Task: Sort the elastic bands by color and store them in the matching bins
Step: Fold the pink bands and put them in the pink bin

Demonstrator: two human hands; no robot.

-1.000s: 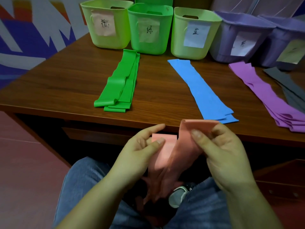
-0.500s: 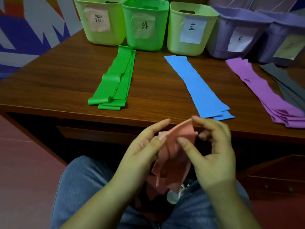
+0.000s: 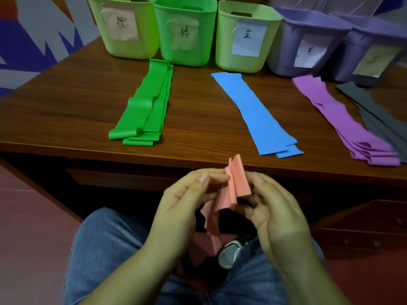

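Two hands pinch a pink band in front of the table.

The left hand (image 3: 187, 201) and the right hand (image 3: 273, 205) are held up close together over the person's lap, just below the near edge of the wooden table (image 3: 66, 102). Both have their fingers curled in, thumbs on top, each squeezing one side of the pink band (image 3: 235, 183). The band is folded into a few bunched layers that stick up between the fingertips, and the rest hangs down loose toward the knees. On the table lie four flat piles: green bands (image 3: 145, 106), blue bands (image 3: 257, 113), purple bands (image 3: 345, 119) and grey bands (image 3: 378, 115). Behind them stands a row of bins (image 3: 189, 58) with paper labels, three green and two purple.
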